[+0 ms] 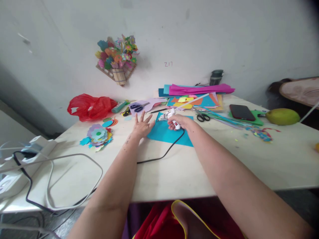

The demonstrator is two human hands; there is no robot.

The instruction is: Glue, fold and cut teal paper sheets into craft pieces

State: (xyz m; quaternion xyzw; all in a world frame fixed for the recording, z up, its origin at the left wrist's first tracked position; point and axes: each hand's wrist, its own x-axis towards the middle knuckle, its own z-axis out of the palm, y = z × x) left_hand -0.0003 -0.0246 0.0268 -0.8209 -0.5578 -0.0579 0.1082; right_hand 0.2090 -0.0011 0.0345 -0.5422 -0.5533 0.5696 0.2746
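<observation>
My right hand (179,122) is wrapped round a white corded tool (176,124) with a red switch, held over the blue sheet (171,135). A black cord runs from the tool across the table. My left hand (143,126) lies with its fingers spread at the left edge of the blue sheet, holding nothing. Beyond the left hand, dark-handled scissors (139,107) rest on a purple sheet (152,103).
Stacked paper flowers (97,134) and a red plastic bag (92,107) are at left, near a power strip (15,179) with loose cables. Black scissors (203,117), paper strips, a phone (242,113) and a yellow-green fruit (282,117) are at right.
</observation>
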